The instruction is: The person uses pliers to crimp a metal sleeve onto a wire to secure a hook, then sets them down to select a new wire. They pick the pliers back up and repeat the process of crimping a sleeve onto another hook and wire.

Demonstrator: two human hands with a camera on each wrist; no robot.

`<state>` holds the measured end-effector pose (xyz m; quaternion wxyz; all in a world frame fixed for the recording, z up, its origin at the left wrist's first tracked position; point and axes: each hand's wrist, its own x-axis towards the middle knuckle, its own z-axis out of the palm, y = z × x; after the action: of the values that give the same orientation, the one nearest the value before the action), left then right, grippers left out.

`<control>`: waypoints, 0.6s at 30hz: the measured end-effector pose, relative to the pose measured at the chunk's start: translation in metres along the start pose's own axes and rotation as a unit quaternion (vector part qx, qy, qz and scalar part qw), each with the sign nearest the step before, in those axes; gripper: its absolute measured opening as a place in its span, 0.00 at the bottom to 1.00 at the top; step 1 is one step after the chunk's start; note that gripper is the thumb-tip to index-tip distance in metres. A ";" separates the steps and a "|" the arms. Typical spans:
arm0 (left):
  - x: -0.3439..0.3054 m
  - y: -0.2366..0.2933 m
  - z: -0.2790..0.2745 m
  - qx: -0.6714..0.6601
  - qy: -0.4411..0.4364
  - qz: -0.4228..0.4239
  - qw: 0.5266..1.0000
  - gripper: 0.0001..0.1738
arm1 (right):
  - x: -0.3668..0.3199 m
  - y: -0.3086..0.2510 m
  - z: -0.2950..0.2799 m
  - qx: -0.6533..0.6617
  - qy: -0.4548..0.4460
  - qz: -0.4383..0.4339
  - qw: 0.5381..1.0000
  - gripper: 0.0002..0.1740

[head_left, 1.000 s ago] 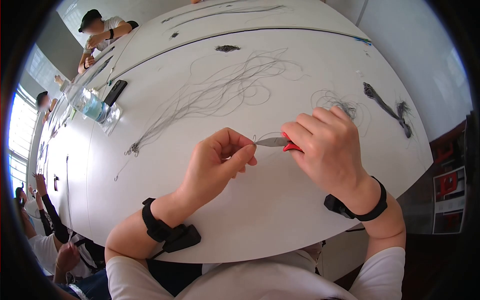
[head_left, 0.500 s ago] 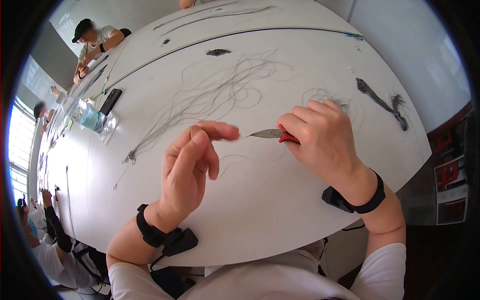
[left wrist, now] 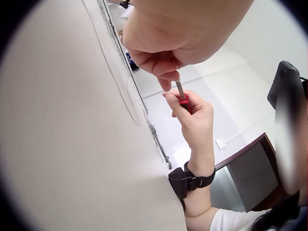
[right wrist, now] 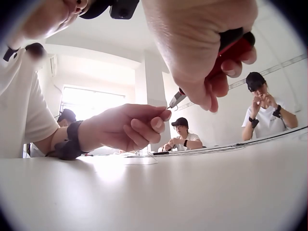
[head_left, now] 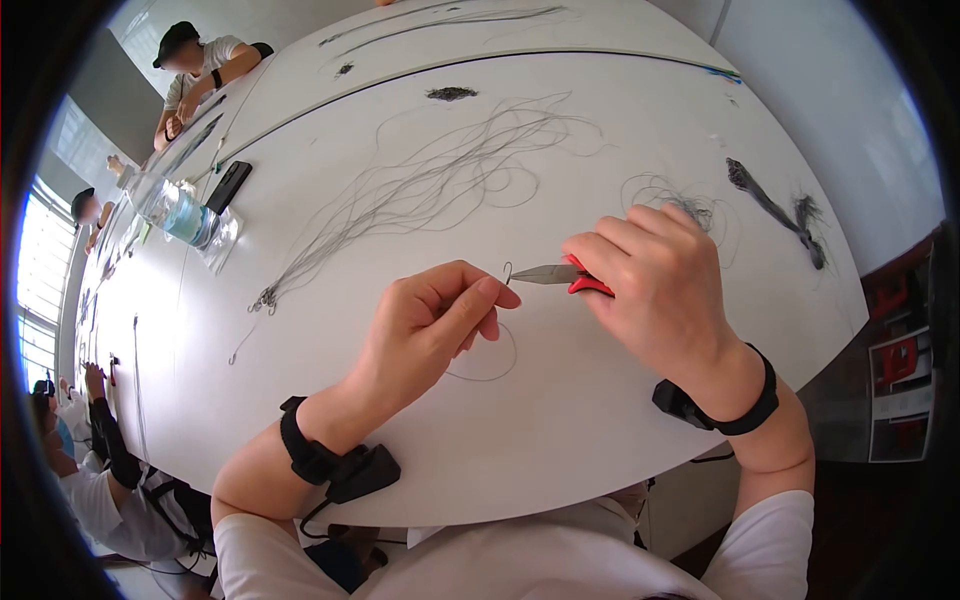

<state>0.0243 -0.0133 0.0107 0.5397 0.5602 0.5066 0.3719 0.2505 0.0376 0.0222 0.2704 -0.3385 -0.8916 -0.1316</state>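
My left hand (head_left: 425, 325) pinches a small fish hook (head_left: 508, 272) between thumb and forefinger, its bend standing up past the fingertips. A thin line (head_left: 514, 355) hangs in a loop below that hand. The right hand (head_left: 665, 285) grips red-handled needle-nose pliers (head_left: 545, 274), their jaws closed at the hook's shank by the left fingertips. In the right wrist view the plier tip (right wrist: 174, 101) meets the left thumb and forefinger. Much of the handles is hidden inside the right palm.
On the white table (head_left: 560, 440) lie a spread bundle of long lines (head_left: 400, 200) with hooks at its near end, a tangled coil (head_left: 690, 208), and a dark tied bundle (head_left: 770, 212). A bottle (head_left: 185, 215) and phone (head_left: 230, 187) stand left. Other people sit around the table.
Half a second ago the left hand was drawn back from the plier tip with its fingers loose. Now it has returned rightward and pinches the hook. The pliers have stayed in the right hand.
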 end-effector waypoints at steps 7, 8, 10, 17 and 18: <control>0.000 -0.004 -0.002 -0.006 0.010 0.024 1.000 0.13 | 0.000 -0.002 0.001 0.003 0.010 -0.005 1.000 0.10; -0.001 -0.003 -0.001 -0.002 0.016 0.030 0.999 0.13 | 0.000 -0.002 0.001 0.004 0.009 -0.003 1.000 0.10; 0.000 -0.004 0.001 0.002 0.023 0.036 0.999 0.12 | -0.001 -0.003 0.002 0.006 0.006 0.000 1.000 0.10; -0.001 -0.004 0.003 0.003 0.042 0.041 0.998 0.09 | -0.001 -0.006 0.000 0.018 -0.025 0.032 0.999 0.10; -0.002 -0.004 0.004 -0.003 0.042 0.033 0.999 0.08 | -0.001 -0.006 0.000 0.018 -0.025 0.033 0.999 0.10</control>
<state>0.0267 -0.0161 0.0065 0.5065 0.5590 0.5090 0.4145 0.2469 0.0330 0.0217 0.2581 -0.3657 -0.8888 -0.0980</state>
